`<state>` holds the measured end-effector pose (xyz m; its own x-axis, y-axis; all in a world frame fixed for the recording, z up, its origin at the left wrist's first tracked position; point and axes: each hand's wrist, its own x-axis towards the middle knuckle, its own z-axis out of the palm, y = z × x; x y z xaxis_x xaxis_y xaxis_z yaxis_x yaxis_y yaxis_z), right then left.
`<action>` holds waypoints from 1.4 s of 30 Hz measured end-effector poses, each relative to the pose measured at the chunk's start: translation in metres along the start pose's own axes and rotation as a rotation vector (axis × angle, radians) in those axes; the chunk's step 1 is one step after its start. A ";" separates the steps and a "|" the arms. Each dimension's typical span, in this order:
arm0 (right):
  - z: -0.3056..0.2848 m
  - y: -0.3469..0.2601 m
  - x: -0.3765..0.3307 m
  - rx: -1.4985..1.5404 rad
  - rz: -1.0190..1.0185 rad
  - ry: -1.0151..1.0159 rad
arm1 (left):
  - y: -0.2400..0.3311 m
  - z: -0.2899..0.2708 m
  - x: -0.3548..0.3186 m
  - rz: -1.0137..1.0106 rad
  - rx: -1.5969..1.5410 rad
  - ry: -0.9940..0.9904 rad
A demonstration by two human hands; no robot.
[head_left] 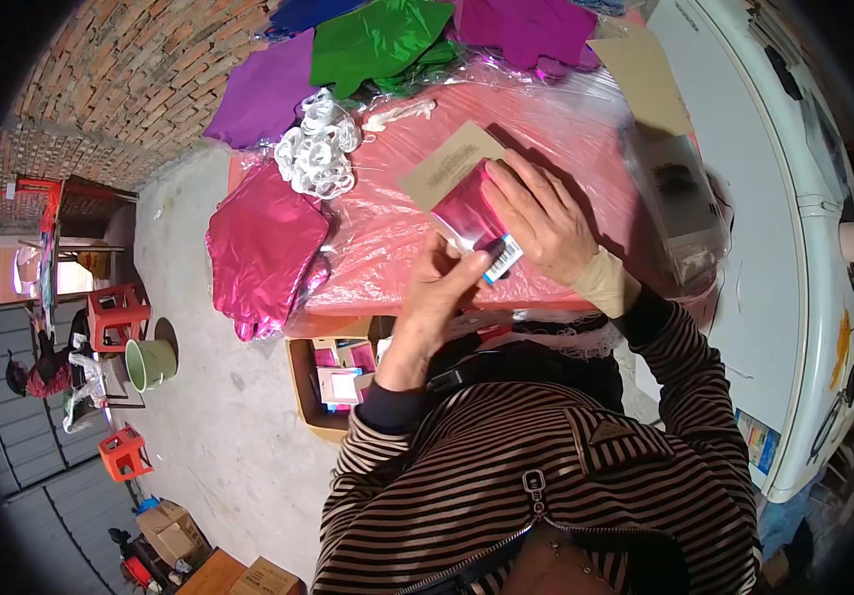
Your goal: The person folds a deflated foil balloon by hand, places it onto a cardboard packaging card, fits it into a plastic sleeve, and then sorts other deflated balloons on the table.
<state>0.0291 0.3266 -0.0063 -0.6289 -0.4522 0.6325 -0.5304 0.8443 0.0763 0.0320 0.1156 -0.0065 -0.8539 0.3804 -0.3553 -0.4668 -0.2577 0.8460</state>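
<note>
Two hands meeting over the near edge of the table, covered in pink plastic sheeting. Left hand curled shut, thumb and fingertips pinching the lower corner of a shiny pink foil packet with a small white label at that corner. Right hand laid flat on top of the same packet, fingers spread a little and pressing down. Brown card lying under and behind the packet, touching it. Near the far left corner, a heap of white ribbon; beyond it purple, green and magenta foil sheets. Hanging over the left edge, a pile of pink foil. Below the near edge, on the floor, a cardboard box with small packs inside.
</note>
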 end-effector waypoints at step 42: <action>0.005 -0.053 -0.009 1.621 1.012 0.172 | 0.034 -0.007 0.005 0.281 0.064 -0.016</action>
<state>0.0602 0.2852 -0.0198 -0.9962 0.0776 0.0395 -0.0641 -0.3472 -0.9356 0.0102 0.1026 0.0173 -0.9437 0.3162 -0.0971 -0.1961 -0.2984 0.9341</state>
